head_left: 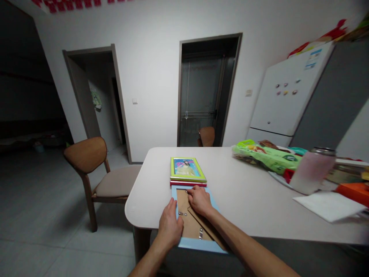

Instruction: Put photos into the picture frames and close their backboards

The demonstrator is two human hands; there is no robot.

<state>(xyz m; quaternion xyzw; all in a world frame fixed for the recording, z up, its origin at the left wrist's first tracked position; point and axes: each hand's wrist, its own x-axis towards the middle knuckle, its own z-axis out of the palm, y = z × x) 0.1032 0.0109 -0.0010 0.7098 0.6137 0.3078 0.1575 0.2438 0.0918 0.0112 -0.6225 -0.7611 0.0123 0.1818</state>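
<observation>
A light-blue picture frame (198, 244) lies face down at the table's near edge, its brown backing board (188, 227) showing. Small metal clips (201, 233) sit on that board, and a brown stand leg (206, 225) slants across it, partly under my right forearm. My left hand (170, 223) grips the left side of the frame, thumb on the backing. Near the top edge, the fingers of my right hand (199, 199) are closed at a small metal clip (187, 192). Just beyond lies a yellow-green picture frame (188, 169) with a picture of a figure, on top of a red frame (188, 184).
On the table's right are a green package (268, 156), a pink bottle (313, 171), white paper (330, 206) and an orange box (354, 192). A wooden chair (115, 184) stands left of the white table (230, 192). A fridge (291, 90) is at the back right.
</observation>
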